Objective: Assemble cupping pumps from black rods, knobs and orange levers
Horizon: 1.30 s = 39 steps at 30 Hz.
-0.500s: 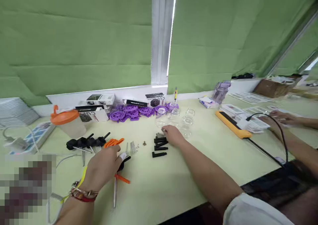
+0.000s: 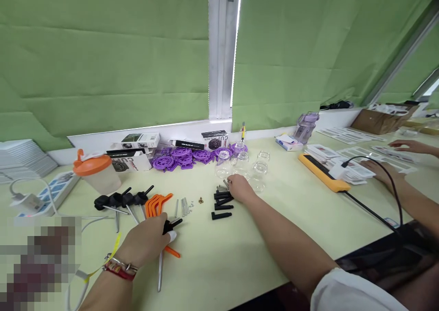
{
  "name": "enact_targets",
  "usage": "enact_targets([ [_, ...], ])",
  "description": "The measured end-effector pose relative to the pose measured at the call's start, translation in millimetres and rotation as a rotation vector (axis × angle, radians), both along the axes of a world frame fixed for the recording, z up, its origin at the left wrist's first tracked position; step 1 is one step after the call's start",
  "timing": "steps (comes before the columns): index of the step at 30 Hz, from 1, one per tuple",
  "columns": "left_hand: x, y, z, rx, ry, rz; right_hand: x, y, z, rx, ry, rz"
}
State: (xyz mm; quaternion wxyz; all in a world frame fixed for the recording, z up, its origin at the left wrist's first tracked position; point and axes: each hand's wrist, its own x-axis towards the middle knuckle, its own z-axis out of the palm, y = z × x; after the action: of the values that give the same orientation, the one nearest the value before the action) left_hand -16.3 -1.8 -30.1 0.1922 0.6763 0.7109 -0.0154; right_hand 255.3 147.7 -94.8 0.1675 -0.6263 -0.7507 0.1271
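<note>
My left hand point(image 2: 149, 238) is closed round a black plastic part point(image 2: 168, 227) with a long metal rod point(image 2: 160, 272) pointing down towards me. An orange lever point(image 2: 172, 252) sticks out below the fingers. My right hand point(image 2: 242, 188) pinches a small metal spring point(image 2: 226, 183) at its fingertips, just over a little pile of springs point(image 2: 221, 188). Several black L-shaped pieces point(image 2: 222, 215) lie right below that hand. Between the hands are metal pins point(image 2: 185, 206), tiny silver bits and small brass-coloured pieces point(image 2: 200, 201). Orange levers point(image 2: 156, 205) lie beyond my left hand.
Black parts with rods point(image 2: 120, 199) lie left, near an orange-lidded cup point(image 2: 98, 171) and a power strip point(image 2: 56, 190). Purple wheel-like parts point(image 2: 181, 158) and clear bottles point(image 2: 259, 176) stand behind. An orange power strip point(image 2: 322, 174) and another person's hands point(image 2: 384, 171) are at right.
My left hand has turned slightly, showing more of the black part and uncovering the orange levers. My right hand stays at the springs, a spring now showing at its fingertips. The view has shifted slightly.
</note>
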Motion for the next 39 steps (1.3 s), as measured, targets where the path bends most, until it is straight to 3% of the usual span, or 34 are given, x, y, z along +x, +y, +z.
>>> enact_targets([
  [12,0.4,-0.7,3.3,0.055,-0.124,0.005,2.1,-9.4,4.5,-0.002,0.065,0.069],
  [17,2.3,1.1,4.1,0.119,-0.337,0.040,1.4,-15.2,15.4,0.070,0.122,0.063],
  [20,7.7,0.5,2.1,0.182,-0.478,0.065,-8.5,-30.6,25.7,0.144,0.303,0.163],
  [22,13.9,-0.6,-1.0,0.237,-0.582,0.059,-21.0,-47.8,30.8,0.013,0.510,0.251],
  [25,25.8,-3.0,-6.0,0.292,-0.778,0.003,-42.4,-76.6,34.2,-0.411,0.858,0.397],
  [27,33.5,-4.5,-8.0,0.265,-0.916,-0.004,-52.7,-91.5,33.9,-0.626,1.034,0.566],
  [29,39.0,-5.3,-8.7,0.218,-1.033,0.008,-57.6,-99.6,32.7,-0.738,1.145,0.659],
  [32,41.4,-4.5,-8.2,0.145,-1.177,0.041,-57.5,-101.2,31.4,-0.742,1.224,0.623],
  [39,39.8,-4.9,-3.4,-0.002,-1.575,0.167,-56.0,-96.4,31.0,-0.570,1.242,0.557],
])
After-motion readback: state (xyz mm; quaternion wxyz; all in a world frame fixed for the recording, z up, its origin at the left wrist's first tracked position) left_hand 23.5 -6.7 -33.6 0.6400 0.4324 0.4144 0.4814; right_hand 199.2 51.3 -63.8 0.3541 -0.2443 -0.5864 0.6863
